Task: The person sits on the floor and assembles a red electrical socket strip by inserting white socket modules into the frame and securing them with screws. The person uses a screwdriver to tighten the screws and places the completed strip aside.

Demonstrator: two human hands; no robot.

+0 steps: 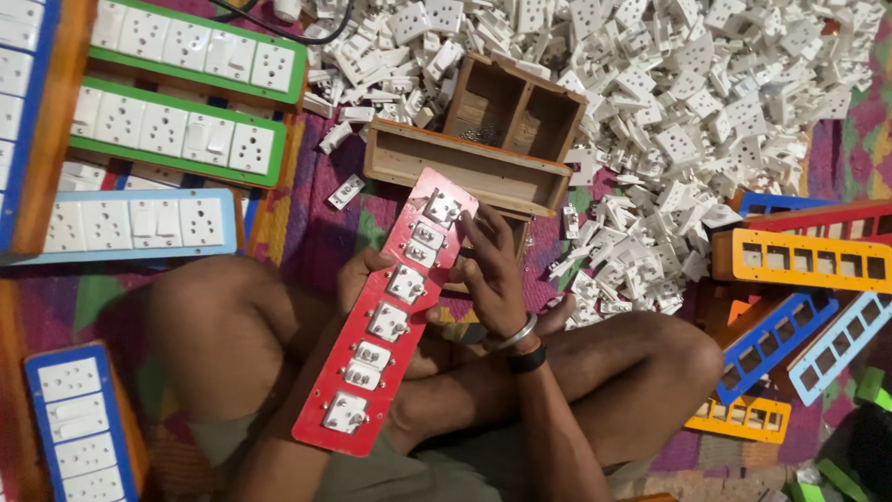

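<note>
Both hands grip a long red switchboard plate (386, 321) that slants across the person's crossed legs, its back side up with white switch and socket modules seated along it: the left hand (358, 274) curls under its left edge, while the right hand (491, 270) clasps the right edge near the top, fingers on the uppermost white module (442, 208). Just beyond the hands stands an open wooden box (492, 139), with a heap of loose white socket parts (688, 102) behind and right of it. Finished green-framed boards (186, 84) lie up left, and empty coloured frames (799, 279) lie right of the right hand.
</note>
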